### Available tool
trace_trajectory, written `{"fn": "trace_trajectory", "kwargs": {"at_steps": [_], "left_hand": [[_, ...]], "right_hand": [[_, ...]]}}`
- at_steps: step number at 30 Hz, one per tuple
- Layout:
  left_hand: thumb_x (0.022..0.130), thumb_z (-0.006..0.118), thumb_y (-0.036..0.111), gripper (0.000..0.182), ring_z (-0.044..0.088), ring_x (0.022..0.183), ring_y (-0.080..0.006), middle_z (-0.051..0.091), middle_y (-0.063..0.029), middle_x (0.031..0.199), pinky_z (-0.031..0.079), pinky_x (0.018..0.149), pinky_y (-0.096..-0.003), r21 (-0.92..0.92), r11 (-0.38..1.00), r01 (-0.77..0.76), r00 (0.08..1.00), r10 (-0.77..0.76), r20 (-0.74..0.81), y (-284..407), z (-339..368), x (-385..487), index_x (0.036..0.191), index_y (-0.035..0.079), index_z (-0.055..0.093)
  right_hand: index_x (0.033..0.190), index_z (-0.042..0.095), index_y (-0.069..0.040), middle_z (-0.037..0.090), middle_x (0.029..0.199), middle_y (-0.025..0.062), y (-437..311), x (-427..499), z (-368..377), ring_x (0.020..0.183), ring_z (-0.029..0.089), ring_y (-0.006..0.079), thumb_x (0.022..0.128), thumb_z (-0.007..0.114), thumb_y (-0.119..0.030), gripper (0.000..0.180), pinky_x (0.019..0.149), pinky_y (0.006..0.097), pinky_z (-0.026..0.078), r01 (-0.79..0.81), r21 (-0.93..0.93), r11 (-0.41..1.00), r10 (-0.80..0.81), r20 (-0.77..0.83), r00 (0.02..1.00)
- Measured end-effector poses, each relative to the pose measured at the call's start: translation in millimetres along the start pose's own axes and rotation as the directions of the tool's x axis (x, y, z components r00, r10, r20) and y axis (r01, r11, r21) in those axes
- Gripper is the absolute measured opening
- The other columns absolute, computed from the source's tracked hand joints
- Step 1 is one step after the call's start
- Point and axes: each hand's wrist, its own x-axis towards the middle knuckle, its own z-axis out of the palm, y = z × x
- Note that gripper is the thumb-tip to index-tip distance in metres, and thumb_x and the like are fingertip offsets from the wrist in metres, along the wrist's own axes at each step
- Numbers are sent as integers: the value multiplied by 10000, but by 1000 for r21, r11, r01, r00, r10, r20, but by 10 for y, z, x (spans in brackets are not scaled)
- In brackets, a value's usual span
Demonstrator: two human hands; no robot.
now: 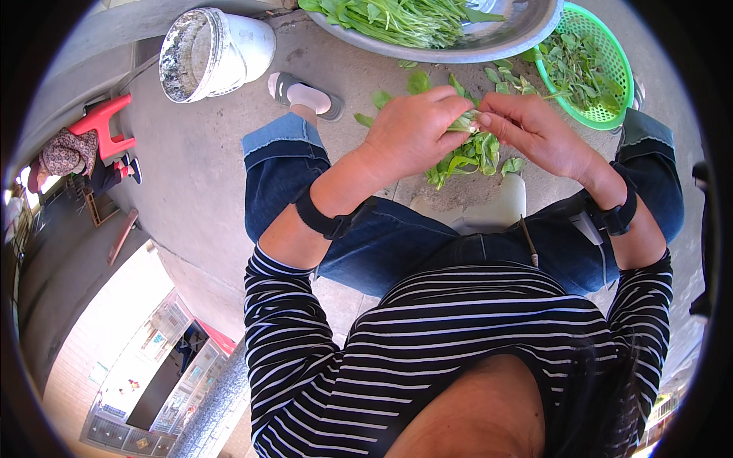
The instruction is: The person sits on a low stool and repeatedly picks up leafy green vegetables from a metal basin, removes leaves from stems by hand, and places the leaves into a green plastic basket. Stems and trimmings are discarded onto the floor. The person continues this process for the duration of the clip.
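Note:
My left hand [404, 134] is closed around a small bunch of leafy greens [465, 121], its pale stem ends facing right. Thumb and fingers of my right hand [535, 134] pinch at those stem ends; the exact hold is partly hidden by the fingers. Green leaves [467, 157] show below and above my hands, over the concrete ground. Beyond them, a wide metal basin [515, 37] bears a heap of long-stemmed greens [401, 23]. At the upper right, a green plastic colander [621, 86] contains loose leaves and trimmings [584, 71].
Loose leaves [507, 77] lie on the ground between basin and colander. A dirty white plastic bucket [246, 51] lies tilted at the upper left. A pale stool [509, 197] shows between my knees. Farther left, another person [71, 151] is beside a red plastic stool [109, 123].

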Motion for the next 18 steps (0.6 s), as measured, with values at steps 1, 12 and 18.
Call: {"fn": "trace_trajectory", "kwargs": {"at_steps": [1,12,18], "left_hand": [[799,675,238,231,635,759,-305,608,-73,873,515,610,-406,5,1000,-6,1000,6,8,-4,-4,1,957,75,630],[777,649,100,232,601,769,-339,610,-101,873,480,624,-384,-151,982,-114,986,131,108,19,-114,-8,1003,66,616],[794,686,88,213,596,696,-315,610,-127,802,467,595,-345,-226,956,-188,982,175,-77,41,-126,23,993,44,622]], "right_hand": [[904,551,-15,442,658,40,-2,-3,-1,613,432,120,992,507,-272,275,556,289,360,39,-55,998,-40,-25,999],[865,609,-29,462,616,13,-33,-27,-83,553,437,109,959,572,-295,284,518,263,350,65,151,986,-83,111,990],[892,649,-50,470,646,-57,-68,-28,-52,557,403,29,967,566,-317,289,527,189,325,11,551,834,-69,85,994]]}}
